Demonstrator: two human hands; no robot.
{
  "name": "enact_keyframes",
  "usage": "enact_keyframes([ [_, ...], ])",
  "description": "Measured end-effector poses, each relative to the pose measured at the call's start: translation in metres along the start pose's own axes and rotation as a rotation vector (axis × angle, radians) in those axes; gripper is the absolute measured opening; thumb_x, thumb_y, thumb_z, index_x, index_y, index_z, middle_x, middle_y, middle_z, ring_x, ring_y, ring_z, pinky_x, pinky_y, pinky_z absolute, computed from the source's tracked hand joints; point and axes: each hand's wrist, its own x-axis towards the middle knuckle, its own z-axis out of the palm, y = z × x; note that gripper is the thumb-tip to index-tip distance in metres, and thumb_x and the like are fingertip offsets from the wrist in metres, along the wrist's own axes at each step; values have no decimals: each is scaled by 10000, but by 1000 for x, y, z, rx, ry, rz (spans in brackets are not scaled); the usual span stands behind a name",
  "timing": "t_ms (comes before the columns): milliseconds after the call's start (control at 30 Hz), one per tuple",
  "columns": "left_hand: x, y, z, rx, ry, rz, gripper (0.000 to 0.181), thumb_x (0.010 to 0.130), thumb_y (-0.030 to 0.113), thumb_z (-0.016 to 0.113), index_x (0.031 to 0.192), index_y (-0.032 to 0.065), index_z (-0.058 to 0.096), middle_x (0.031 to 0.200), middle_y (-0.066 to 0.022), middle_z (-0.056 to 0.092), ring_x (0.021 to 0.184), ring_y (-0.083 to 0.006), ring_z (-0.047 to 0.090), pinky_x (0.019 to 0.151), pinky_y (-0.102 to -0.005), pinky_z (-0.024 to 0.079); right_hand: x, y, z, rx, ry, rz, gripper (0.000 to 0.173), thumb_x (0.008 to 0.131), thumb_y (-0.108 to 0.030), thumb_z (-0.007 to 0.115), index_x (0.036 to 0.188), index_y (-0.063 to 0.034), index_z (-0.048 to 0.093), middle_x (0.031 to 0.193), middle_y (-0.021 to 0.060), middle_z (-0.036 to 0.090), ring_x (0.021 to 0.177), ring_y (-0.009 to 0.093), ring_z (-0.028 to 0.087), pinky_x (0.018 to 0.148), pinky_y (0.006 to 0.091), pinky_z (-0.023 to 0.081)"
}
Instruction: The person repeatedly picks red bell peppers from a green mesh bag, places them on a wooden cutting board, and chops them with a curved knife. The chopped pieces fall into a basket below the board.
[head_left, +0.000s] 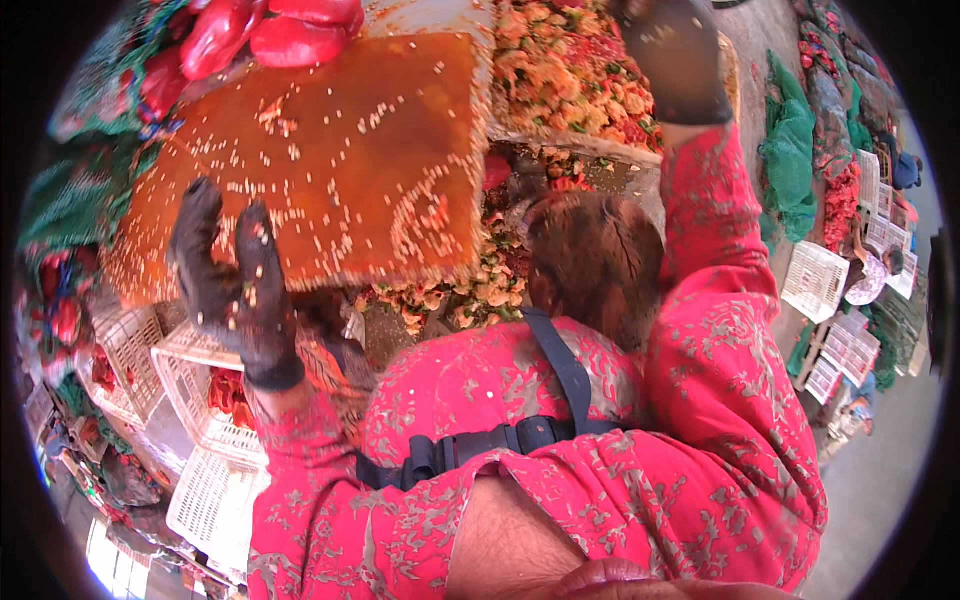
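Note:
My left hand (238, 281), in a black glove flecked with pale seeds, is over the near left edge of an orange-stained board (322, 142). Its thumb and fingers are spread with nothing between them. Pale pepper seeds are scattered across the board, along with a few small red scraps (435, 214). Large red peppers (300, 41) lie at its far left. My right hand (671, 64), also black-gloved, is blurred at the top of the view beside a shallow container of pepper cores (570, 71). Its fingers are not clear, and I cannot tell whether it holds anything.
Green mesh sacks (82, 187) crowd the left side, and green netting (787, 150) lies at right. White plastic crates (199, 390) stand at lower left, one with red pieces inside. More cores (487, 277) lie below the board. A person (874, 274) is among crates far right.

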Motion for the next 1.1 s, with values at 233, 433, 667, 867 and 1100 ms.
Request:
enact_keyframes([
  [233,-101,85,-5,128,-378,439,253,715,87,643,953,69,561,941,-119,590,822,-289,569,704,-373,471,-66,-113,12,-288,-139,-738,413,705,127,440,1060,-22,588,846,70,569,690,155,551,555,247,470],
  [433,-166,29,55,212,-1321,250,371,752,237,590,1089,101,515,1132,-184,503,1052,-364,480,858,-432,410,-94,-141,10,-100,150,-518,244,788,31,537,1021,-9,597,838,46,546,661,125,526,555,214,460],
  [667,-189,-57,143,237,-1195,62,368,794,220,540,1141,108,495,1183,-181,481,1081,-362,469,890,-421,408,-101,-82,17,540,319,199,36,807,-79,588,841,-79,578,686,7,558,547,92,522,469,197,420],
  [867,-250,-133,192,215,-1261,-82,478,765,304,553,1207,142,470,1261,-177,444,1103,-365,467,900,-399,402,-110,-29,-9,467,156,205,277,865,-97,453,1118,14,466,946,101,530,779,174,466,692,272,418],
  [1100,-274,-161,214,271,-1390,-244,483,748,314,554,1197,150,478,1233,-175,468,1065,-360,491,883,-401,411,-83,-30,40,371,334,397,204,844,-98,527,1028,-11,515,813,68,575,669,142,499,573,242,391],
])
